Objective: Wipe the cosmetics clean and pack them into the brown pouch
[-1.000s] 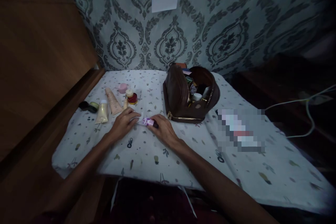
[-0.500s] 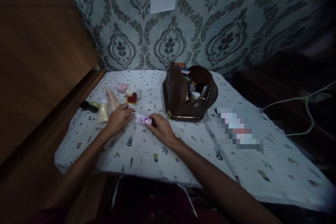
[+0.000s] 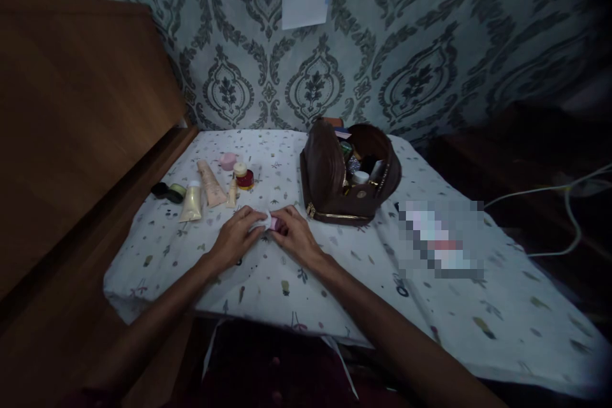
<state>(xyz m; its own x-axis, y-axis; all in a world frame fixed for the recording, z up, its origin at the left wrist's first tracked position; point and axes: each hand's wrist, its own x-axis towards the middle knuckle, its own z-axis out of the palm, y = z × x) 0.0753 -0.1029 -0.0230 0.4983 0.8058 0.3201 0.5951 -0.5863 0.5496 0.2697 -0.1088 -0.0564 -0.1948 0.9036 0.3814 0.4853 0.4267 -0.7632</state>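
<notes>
A pink-and-purple tube (image 3: 275, 224) with a dark end lies in my right hand (image 3: 297, 234), whose fingers are closed round it. My left hand (image 3: 236, 234) meets it from the other side, pinching a white tissue-like piece (image 3: 263, 220) against the tube's end; much of the tube is hidden. Beyond my left hand stand a small beige tube (image 3: 232, 195), a larger beige tube (image 3: 211, 183) and a pale yellow tube (image 3: 191, 203). Behind these are a red jar (image 3: 245, 178) with a cream lid and a pink round container (image 3: 228, 161).
An open brown zip bag (image 3: 325, 172) holding several cosmetics stands right of centre. At far left sits a small green jar (image 3: 176, 192) beside a black lid (image 3: 160, 190). A blurred-out item (image 3: 437, 239) lies right. A wooden cabinet (image 3: 81, 89) borders the left; a patterned wall rises behind.
My left hand has moved right, from over the beige tubes to the end of the purple tube. The small beige tube now shows. The camera view has shifted slightly.
</notes>
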